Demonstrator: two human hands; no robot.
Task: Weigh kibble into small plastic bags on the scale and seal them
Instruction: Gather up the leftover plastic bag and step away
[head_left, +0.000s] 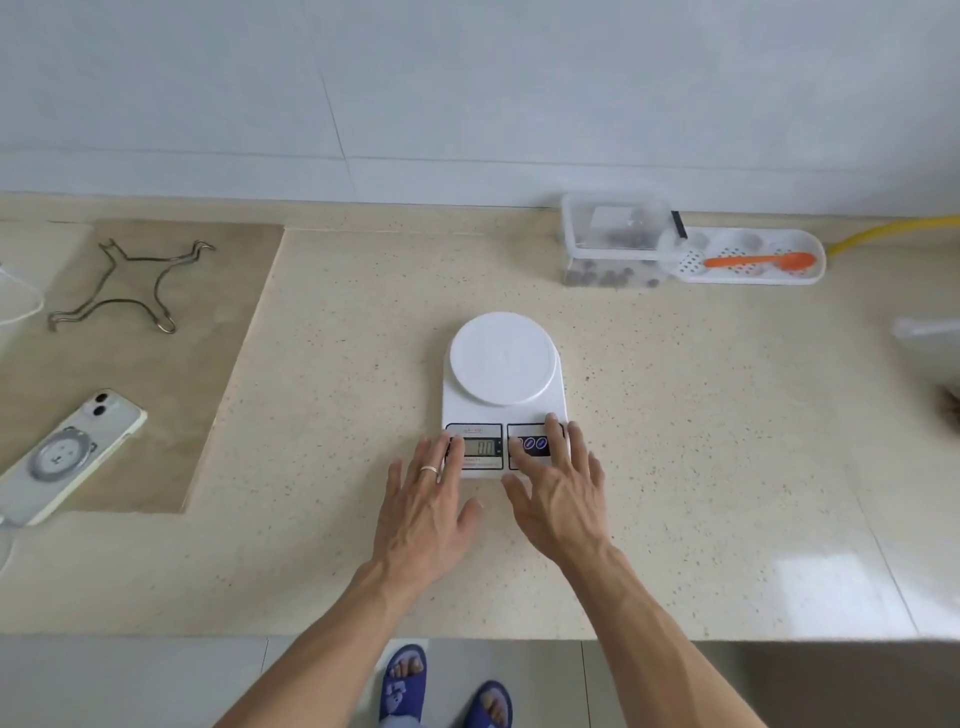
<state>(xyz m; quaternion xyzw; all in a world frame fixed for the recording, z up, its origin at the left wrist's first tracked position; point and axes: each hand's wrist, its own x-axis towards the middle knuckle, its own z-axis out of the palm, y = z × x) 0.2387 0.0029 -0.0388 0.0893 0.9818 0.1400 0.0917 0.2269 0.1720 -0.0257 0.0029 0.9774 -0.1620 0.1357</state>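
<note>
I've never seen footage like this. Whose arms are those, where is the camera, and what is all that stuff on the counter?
No machine here: a person wears a camera on the head, looking down at their own arms. The left hand and right hand lie open, fingers straight, on the front of a white kitchen scale, holding nothing. Its round plate is bare. Behind stands a clear tub of dark kibble, beside a white tray with an orange spoon. At the left lie a phone and a wire stand.
</note>
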